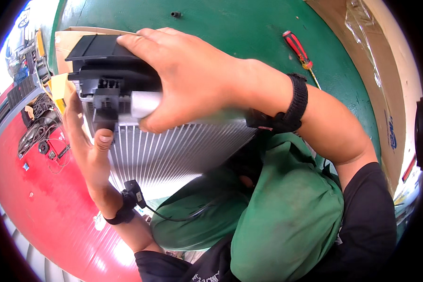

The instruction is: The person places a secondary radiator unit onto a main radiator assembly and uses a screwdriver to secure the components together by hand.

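Note:
A car radiator (160, 150) with silver fins stands tilted before my lap, its black plastic end piece (103, 47) uppermost. Over the top of that piece my right hand (188, 70) is clamped, thumb low beside a short silver cylinder (144, 103) and fingers reaching across the black plastic. My left hand (89, 145) grips the radiator's left edge, its thumb in front, just under a black connector-like block (105, 103); the other fingers go partly behind and are hidden. Each wrist wears a black strap; the left one carries a small device with a cable.
A red-and-black screwdriver (297, 47) lies on the green floor (249, 28), with a small black fitting (176, 14) farther off. Cardboard (380, 70) runs along the right. At the left, a red surface (37, 197) bears coiled black cables (35, 131).

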The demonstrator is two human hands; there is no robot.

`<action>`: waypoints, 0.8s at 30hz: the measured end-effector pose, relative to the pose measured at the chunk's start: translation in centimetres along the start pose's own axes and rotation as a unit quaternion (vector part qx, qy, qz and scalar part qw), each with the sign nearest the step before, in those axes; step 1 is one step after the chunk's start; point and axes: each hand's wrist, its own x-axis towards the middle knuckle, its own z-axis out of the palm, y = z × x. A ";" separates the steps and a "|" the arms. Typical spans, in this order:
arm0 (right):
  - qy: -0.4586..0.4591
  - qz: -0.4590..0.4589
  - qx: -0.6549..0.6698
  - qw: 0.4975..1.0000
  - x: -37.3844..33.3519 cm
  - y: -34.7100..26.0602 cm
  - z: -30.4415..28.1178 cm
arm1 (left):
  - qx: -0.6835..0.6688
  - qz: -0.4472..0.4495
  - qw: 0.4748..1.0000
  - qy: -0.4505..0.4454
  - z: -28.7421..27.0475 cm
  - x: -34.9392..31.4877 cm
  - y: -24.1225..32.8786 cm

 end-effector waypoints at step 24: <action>-0.154 0.119 -0.008 0.981 -0.1 -1.0 -1.7 | -0.026 -0.059 0.998 -0.013 -0.2 -0.2 1.7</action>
